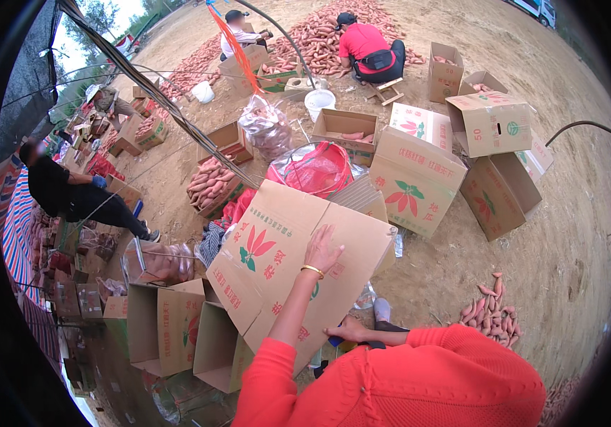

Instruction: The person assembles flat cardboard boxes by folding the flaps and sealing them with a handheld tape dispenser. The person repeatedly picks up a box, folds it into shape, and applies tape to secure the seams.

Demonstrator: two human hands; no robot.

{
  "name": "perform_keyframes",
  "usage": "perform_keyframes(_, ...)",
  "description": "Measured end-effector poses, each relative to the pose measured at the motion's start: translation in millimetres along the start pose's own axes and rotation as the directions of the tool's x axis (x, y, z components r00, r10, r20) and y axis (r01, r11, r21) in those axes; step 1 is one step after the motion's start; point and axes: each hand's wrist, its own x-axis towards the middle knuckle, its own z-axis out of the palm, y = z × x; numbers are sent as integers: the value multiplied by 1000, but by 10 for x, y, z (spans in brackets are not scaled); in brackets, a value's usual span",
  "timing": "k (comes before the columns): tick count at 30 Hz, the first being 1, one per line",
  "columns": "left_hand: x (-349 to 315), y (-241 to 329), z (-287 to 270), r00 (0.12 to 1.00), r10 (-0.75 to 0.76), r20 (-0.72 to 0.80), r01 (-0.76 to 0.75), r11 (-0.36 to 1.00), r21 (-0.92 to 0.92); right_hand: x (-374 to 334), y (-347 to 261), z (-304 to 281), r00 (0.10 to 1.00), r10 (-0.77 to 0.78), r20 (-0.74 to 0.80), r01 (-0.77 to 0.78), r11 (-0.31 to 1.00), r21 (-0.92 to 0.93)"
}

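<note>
Left hand: pressing open on box.
Right hand: curling by box's right edge; grip unclear.
Box: tilting before red sweater.
Box handling: even palm pressure is probably serving best.

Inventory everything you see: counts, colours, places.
Large carton: one, brown, centre.
Other cartons: many, brown, all around.
Sweet potatoes: many, reddish, in heaps and cartons.
Buckets: two, white, top centre.
Mesh bag: one, pinkish red, centre.
Clear bags: several, transparent, centre and left.
Striped sheeting: count unclear, red-white-blue, left edge.
Truck: one, bluish white, top right.
Other people: at least four, mixed clothing, top and left.
Left hand: one, red sleeve, on large carton.
Right hand: one, red sleeve, at its edge.
</note>
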Motion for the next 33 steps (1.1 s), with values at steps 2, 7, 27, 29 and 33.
perform_keyframes(2, 370, 11, 216, 1000, 12, 28, -13, 999, 50, -81, 40, 50, 994, 65, 93, -64, 998, -16)
perform_keyframes(7, 839, -19, 718, 937, -40, 347, -69, 953, 295, -304, 176, -100, 991, 102, 92, -90, 988, -123)
perform_keyframes(27, 1111, 171, 588, 928, 256, -270, -241, 966, 90, -550, 94, -721, 996, -36, 86, 35, 999, 16)
perform_keyframes(29, 1121, 185, 525, 915, 263, -306, -247, 965, 90, -550, 8, -779, 995, -39, 92, 36, 999, 35)
perform_keyframes(33, 1143, 272, 340, 925, 235, -298, -212, 971, 105, -540, 98, -762, 980, -65, 187, 69, 997, -17)
